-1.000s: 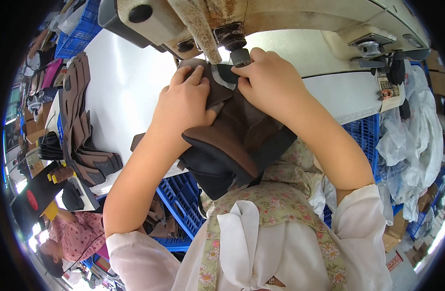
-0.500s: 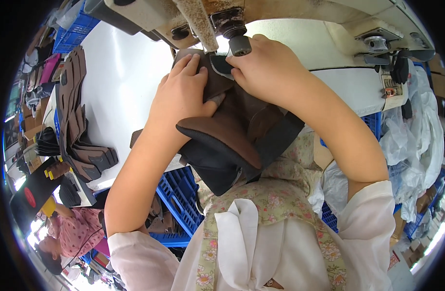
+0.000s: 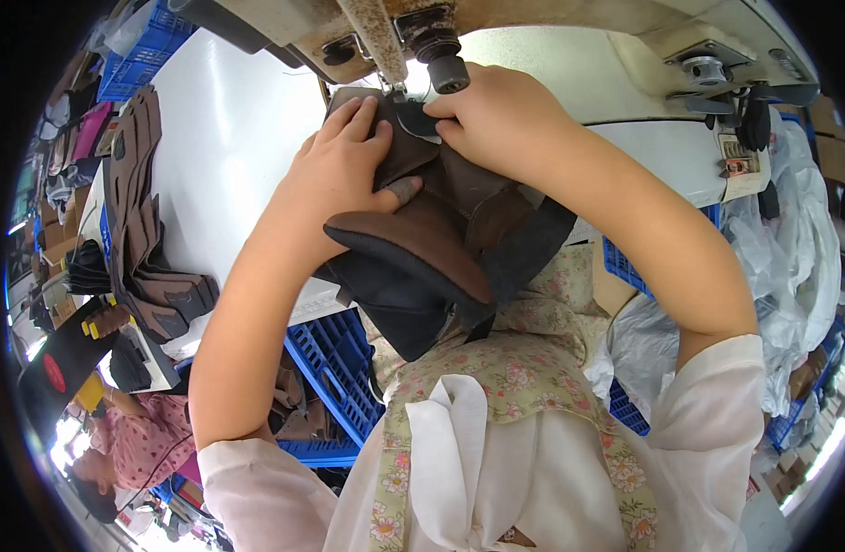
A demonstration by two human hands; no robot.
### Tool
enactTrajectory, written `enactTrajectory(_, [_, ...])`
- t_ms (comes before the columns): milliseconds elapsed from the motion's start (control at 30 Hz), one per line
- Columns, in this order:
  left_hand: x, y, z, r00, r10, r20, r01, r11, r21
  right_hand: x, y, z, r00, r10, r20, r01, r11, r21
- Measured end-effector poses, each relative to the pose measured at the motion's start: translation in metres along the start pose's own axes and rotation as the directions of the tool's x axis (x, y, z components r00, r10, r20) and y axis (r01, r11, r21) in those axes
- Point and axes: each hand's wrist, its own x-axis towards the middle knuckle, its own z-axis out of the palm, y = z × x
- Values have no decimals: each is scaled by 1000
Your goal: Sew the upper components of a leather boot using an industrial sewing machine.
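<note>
A brown and black shoe upper (image 3: pixel 459 207), perhaps for a boot, lies bunched under the needle area of a sewing machine (image 3: pixel 551 28). My left hand (image 3: pixel 349 161) rests on its brown panel with the fingers spread and flat. A grey wrap covers the thumb, which reaches into a fold. With thumb and fingertips, my right hand (image 3: pixel 496 115) pinches the edge of a small black patch with a pale rim (image 3: pixel 417 121), close beside the presser foot (image 3: pixel 396 95). The needle tip is too small to make out. A brown flap with a black edge (image 3: pixel 413 253) hangs toward my lap.
Stacked brown cut pieces (image 3: pixel 146 230) lie on the white table (image 3: pixel 229 138) at left. A blue crate (image 3: pixel 335 368) holds pieces below the table edge. Plastic bags (image 3: pixel 790 258) hang at right. A person in pink (image 3: pixel 146 437) sits at lower left.
The view has shifted slightly. Both my elbows have moved a little outward, and the shoe upper's hanging flap and black strip have shifted slightly left. Both hands keep their places on the piece.
</note>
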Motion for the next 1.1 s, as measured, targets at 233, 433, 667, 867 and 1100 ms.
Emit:
enactTrajectory(233, [-6,6,-4,996,-50,74,49,998,27,19,-3,-12,986,57,156,-72,993,90])
enactTrajectory(433, [-3,16,-5,995,-77,70,70,992,100,9,-18,-15,995,34,97,-34,999,-1])
enactTrajectory(667, [-6,6,6,999,-21,-24,23,997,74,-11,-22,11,993,-5,-115,4,1000,-11])
enactTrajectory(867, [-5,1,7,997,-16,-73,11,998,-65,-6,-24,5,989,-24,-148,18,999,-44])
enactTrajectory(1100, [5,4,2,995,-12,-102,3,997,-83,1,-11,2,992,-15,-129,-4,989,-146])
